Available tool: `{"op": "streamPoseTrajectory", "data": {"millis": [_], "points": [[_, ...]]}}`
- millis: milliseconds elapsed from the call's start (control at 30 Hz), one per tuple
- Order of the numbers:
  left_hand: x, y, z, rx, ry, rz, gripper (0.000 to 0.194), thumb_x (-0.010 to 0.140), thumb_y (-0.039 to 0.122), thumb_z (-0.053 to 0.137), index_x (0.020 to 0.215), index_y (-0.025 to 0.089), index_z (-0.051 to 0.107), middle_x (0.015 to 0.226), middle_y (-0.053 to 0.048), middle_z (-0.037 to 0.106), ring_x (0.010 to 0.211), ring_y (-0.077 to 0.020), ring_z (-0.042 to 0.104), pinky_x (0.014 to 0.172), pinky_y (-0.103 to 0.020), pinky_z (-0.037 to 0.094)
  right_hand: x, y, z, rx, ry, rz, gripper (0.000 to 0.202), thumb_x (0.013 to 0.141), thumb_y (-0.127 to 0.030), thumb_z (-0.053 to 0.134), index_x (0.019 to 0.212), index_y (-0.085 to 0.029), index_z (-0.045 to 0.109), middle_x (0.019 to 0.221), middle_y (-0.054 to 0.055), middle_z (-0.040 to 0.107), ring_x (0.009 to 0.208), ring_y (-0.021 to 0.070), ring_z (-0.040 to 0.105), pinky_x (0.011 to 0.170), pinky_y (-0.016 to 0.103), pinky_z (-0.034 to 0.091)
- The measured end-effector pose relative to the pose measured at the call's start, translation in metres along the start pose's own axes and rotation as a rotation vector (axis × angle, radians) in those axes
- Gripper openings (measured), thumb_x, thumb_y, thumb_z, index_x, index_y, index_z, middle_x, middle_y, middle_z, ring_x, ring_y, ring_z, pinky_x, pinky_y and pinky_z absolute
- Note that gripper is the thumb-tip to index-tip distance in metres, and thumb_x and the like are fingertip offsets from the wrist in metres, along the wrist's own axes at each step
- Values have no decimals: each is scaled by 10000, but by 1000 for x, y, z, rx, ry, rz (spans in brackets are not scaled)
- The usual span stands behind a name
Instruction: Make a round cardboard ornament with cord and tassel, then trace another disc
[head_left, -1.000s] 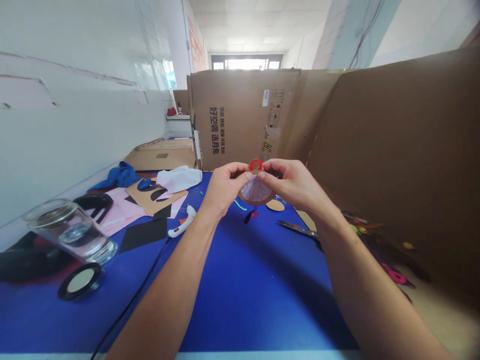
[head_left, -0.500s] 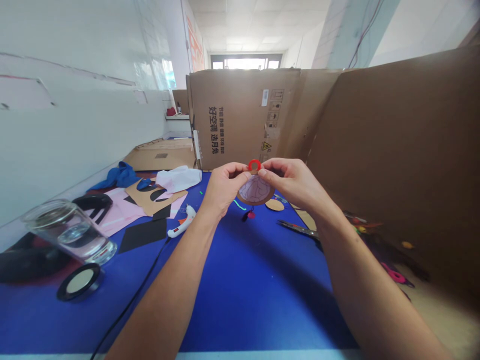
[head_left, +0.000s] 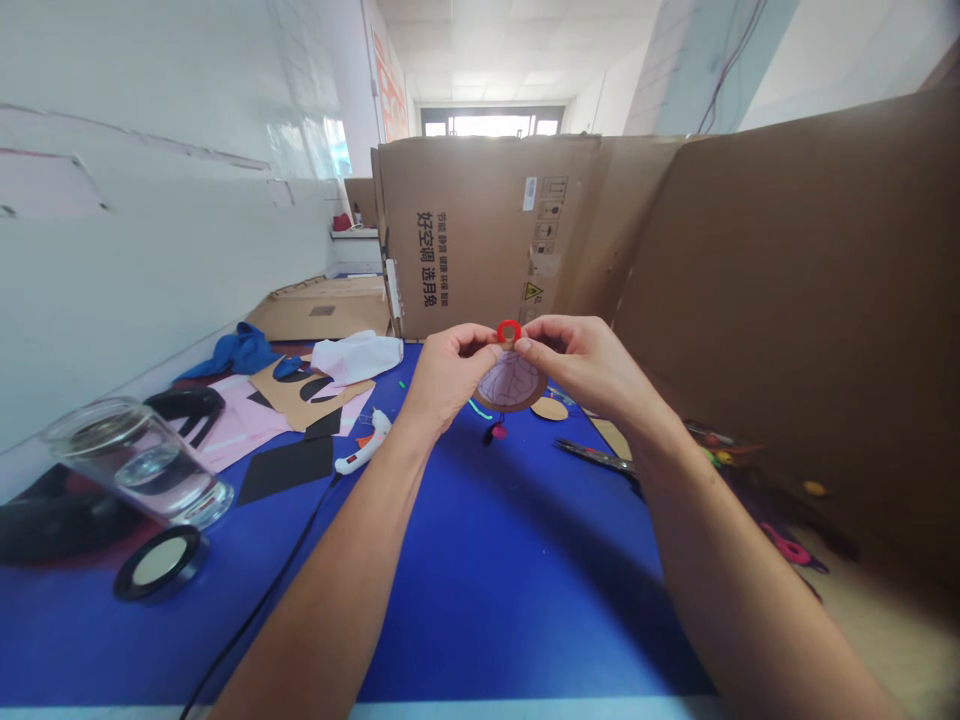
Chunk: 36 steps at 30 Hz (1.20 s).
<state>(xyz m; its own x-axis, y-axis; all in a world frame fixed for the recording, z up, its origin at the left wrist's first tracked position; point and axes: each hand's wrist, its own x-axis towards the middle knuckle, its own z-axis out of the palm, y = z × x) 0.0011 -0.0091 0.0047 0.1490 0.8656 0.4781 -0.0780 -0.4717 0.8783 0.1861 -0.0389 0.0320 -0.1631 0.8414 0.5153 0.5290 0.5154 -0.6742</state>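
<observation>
Both hands hold up a round cardboard ornament above the blue table. Its face is pale with thin dark lines, inside a brown cardboard rim. A red ring stands at its top edge, between my fingertips. My left hand pinches the upper left of the ornament, thumb in front. On the upper right, my right hand pinches it the same way, close against the ring. Small pink and black dangling pieces hang below the disc. What the fingers behind the disc touch is hidden.
A white glue gun with a black cord lies left of my hands. Scissors and a cardboard disc lie to the right. Cut sheets, a glass jar and its lid are further left. Cardboard walls stand behind.
Almost nothing differs. The dangling pieces under the ornament have swung slightly left, and the disc has tilted a little; both hands keep their hold.
</observation>
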Motion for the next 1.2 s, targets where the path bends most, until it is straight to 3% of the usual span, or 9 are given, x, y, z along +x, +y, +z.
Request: {"op": "streamPoseTrajectory", "data": {"millis": [333, 567, 767, 1000, 1200], "points": [[-2, 5, 0, 69, -21, 37, 125, 834, 289, 768, 903, 205, 830, 917, -39, 796, 830, -171, 674, 779, -301, 536, 0, 0, 0, 10, 28, -10, 268, 913, -415, 676, 913, -175, 796, 820, 54, 753, 737, 202, 635, 650, 310, 456], [1, 13, 2, 30, 33, 70, 168, 809, 195, 789, 977, 194, 807, 947, -42, 775, 920, -193, 693, 803, -296, 555, -1, -6, -5, -4, 161, -46, 245, 921, -410, 705, 896, -180, 786, 807, 64, 723, 768, 215, 640, 661, 327, 482], [5, 22, -9, -15, 181, 48, 160, 818, 221, 805, 974, 229, 771, 945, -36, 771, 872, -182, 709, 746, -283, 571, -2, -4, -20, 22, 325, -38, 246, 947, -435, 748, 935, -193, 788, 816, 59, 712, 763, 206, 642, 656, 324, 481], [5, 21, -13, -13, 177, 25, 143, 827, 267, 799, 957, 215, 769, 909, -35, 785, 803, -151, 713, 704, -249, 573, -4, 4, -42, 42, 430, -6, 195, 923, -290, 760, 930, -106, 825, 771, 68, 713, 642, 124, 573, 598, 298, 421], [3, 21, -12, 2, 171, 10, 103, 850, 246, 749, 947, 214, 767, 927, -29, 795, 783, -128, 718, 699, -222, 565, -5, 9, -47, 50, 461, -26, 151, 877, -309, 787, 880, -166, 837, 720, 8, 717, 627, 115, 591, 569, 247, 427]]}}
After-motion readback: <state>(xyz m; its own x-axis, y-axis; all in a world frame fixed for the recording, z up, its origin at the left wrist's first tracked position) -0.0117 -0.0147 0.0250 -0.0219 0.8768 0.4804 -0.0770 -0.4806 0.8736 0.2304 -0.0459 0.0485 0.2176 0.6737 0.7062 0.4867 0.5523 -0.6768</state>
